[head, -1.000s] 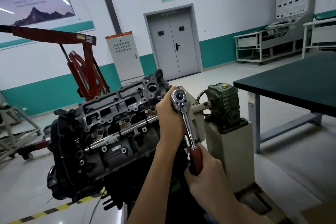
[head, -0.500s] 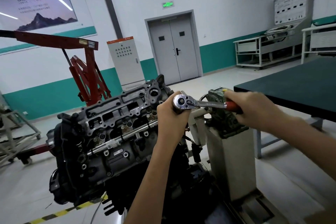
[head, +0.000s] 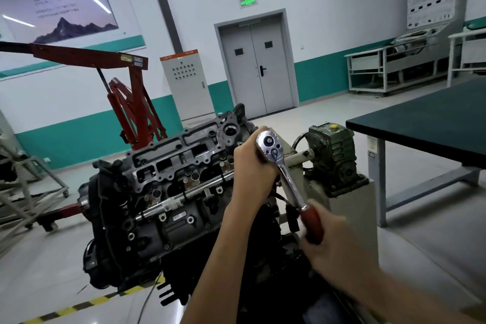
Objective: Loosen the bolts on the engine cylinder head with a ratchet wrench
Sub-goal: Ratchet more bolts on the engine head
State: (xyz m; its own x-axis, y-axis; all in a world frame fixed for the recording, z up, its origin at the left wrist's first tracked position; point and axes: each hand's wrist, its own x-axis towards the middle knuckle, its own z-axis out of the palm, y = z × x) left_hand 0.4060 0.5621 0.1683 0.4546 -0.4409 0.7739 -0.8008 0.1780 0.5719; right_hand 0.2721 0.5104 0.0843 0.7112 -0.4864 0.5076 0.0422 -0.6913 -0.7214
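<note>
Bright, even overhead light; tube reflections streak the wall poster [head: 60,12] at 10 o'clock. Glare on the ratchet wrench [head: 290,188] chrome. The right hand [head: 336,250] is motion-blurred (5 o'clock); straight edges bow outward.

The left hand [head: 252,173] hides whatever bolt the ratchet wrench [head: 288,181] sits on. The right hand [head: 339,247] is blurred and covers the handle's end. The boom of the red crane [head: 79,54] runs off the left edge.

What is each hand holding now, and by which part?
Both hold the ratchet wrench: the right hand grips its red handle, and the left hand wraps around its head end.
</note>
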